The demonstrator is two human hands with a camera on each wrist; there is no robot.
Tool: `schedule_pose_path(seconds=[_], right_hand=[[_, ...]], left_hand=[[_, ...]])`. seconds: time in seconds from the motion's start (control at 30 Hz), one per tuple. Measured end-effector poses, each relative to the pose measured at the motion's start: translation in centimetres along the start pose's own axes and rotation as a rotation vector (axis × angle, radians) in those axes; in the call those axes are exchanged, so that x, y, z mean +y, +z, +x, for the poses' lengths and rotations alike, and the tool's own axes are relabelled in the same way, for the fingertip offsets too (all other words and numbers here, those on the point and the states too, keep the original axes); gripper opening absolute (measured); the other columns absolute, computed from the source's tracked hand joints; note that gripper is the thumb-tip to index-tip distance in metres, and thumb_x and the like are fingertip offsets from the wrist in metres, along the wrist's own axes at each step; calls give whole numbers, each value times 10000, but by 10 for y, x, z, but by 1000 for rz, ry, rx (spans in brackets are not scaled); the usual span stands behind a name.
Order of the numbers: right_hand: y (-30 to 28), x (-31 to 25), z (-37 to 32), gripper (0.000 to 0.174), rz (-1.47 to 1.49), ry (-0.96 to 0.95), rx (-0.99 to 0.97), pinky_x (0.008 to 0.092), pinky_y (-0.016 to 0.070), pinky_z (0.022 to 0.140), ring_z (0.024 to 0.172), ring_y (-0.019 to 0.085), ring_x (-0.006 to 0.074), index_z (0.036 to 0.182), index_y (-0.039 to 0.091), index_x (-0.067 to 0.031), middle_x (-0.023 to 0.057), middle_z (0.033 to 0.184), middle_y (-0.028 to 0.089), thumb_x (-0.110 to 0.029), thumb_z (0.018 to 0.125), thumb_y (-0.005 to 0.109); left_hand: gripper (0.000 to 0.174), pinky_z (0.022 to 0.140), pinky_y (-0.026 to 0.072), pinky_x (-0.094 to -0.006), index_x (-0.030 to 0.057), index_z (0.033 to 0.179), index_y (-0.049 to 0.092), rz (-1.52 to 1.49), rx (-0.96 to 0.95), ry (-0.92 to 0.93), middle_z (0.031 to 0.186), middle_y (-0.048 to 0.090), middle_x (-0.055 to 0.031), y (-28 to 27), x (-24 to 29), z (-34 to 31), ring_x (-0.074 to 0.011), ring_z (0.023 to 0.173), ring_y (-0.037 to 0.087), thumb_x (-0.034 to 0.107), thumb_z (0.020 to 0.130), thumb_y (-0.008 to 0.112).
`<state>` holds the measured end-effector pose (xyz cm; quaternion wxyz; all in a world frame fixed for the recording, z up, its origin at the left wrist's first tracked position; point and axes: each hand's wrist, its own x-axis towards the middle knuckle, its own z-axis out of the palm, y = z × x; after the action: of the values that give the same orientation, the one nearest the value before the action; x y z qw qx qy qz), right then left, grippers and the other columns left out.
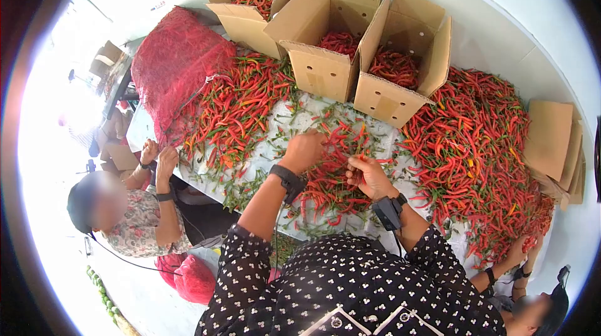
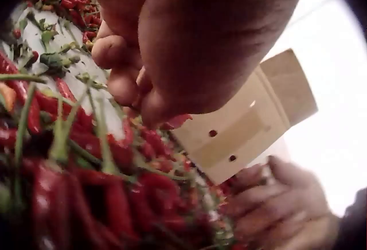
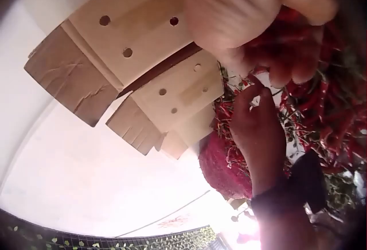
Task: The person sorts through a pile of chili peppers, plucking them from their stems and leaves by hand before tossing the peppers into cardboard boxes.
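My left hand [image 1: 303, 150] is above a pile of red chili peppers [image 1: 328, 189] on a pale table surface. In the left wrist view its fingers are curled, and a red chili pepper [image 2: 178, 122] shows at the tips of the thumb and fingers. To its right my right hand [image 1: 370, 176] hovers over the same pile, thumb and forefinger close together and the other fingers bent. I cannot tell whether it holds anything. Green chili stems [image 2: 60, 129] stand up from the peppers nearest the left wrist camera.
Cardboard boxes of chilies [image 1: 322, 73] stand along the wall. Large chili heaps lie left [image 1: 250, 101] and right [image 1: 469, 154], with a red mesh sack [image 1: 178, 54] at the back left. One person [image 1: 141, 211] works at left, another [image 1: 532, 305] at lower right.
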<state>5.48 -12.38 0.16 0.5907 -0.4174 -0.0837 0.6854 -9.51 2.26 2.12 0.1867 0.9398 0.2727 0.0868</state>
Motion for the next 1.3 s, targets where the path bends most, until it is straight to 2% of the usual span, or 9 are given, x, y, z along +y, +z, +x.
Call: schedule_pose_path(seconds=[0.3,0.47,0.57,0.7,0.87,0.93,1.03,1.13,1.3], right_hand=[[14,9,15,83,-63,-134,137,213,308,423,526,434,63,853,533,-96,-34,684,496,-136,839,604],[23,6,8,95,1,-347,234,217,273,418,514,407,60,816,505,-95,-29,666,474,-116,835,596],[9,-4,3,84,93,-376,246,228,266,415,509,418,72,803,499,-91,-13,661,485,-128,850,557],[-14,-7,2,75,92,-261,223,241,295,416,527,485,104,849,509,-76,27,721,555,-141,872,479],[-17,-10,-2,119,-82,-221,258,214,328,434,609,554,102,950,535,-49,22,734,563,-108,849,519],[-14,-12,-3,147,-126,-237,249,210,331,444,606,540,88,973,532,-43,17,731,563,-106,839,540],[-8,-12,2,211,-309,-307,187,212,367,481,597,501,68,990,565,-23,1,702,554,-128,810,597],[6,-10,4,259,-934,-579,216,256,406,528,574,491,95,933,630,3,29,697,586,-178,752,672],[8,1,4,264,-1129,-398,124,270,384,488,509,470,115,904,622,10,43,690,585,-217,771,648]], left_hand=[[119,615,468,-406,-3,846,572,-419,82,5,716,585,-208,19,29,-23,-359,679,588,79,765,546],[122,601,474,-402,17,790,599,-227,224,-380,676,597,-178,24,14,5,-344,658,599,129,756,566],[136,613,465,-448,20,735,572,-273,298,-250,691,592,-195,25,16,27,-361,672,586,154,755,553],[122,686,473,-434,56,796,593,-53,115,-68,846,598,-163,42,29,51,-341,795,586,161,739,568],[157,674,475,-429,35,836,595,54,1,-12,830,600,-162,51,26,57,-338,788,589,148,731,565],[162,624,459,-390,13,796,575,-224,149,-64,721,578,-138,37,29,47,-295,669,579,169,756,589],[154,578,432,-320,-5,789,561,-600,11,-227,644,541,-90,7,38,28,-173,599,535,148,791,577],[143,563,415,-281,-16,792,558,-1038,-122,-468,627,520,-64,4,43,9,-103,591,481,125,806,573],[106,548,431,-331,-12,819,534,-627,75,-267,638,529,-96,10,46,-9,-181,573,528,89,799,556]])
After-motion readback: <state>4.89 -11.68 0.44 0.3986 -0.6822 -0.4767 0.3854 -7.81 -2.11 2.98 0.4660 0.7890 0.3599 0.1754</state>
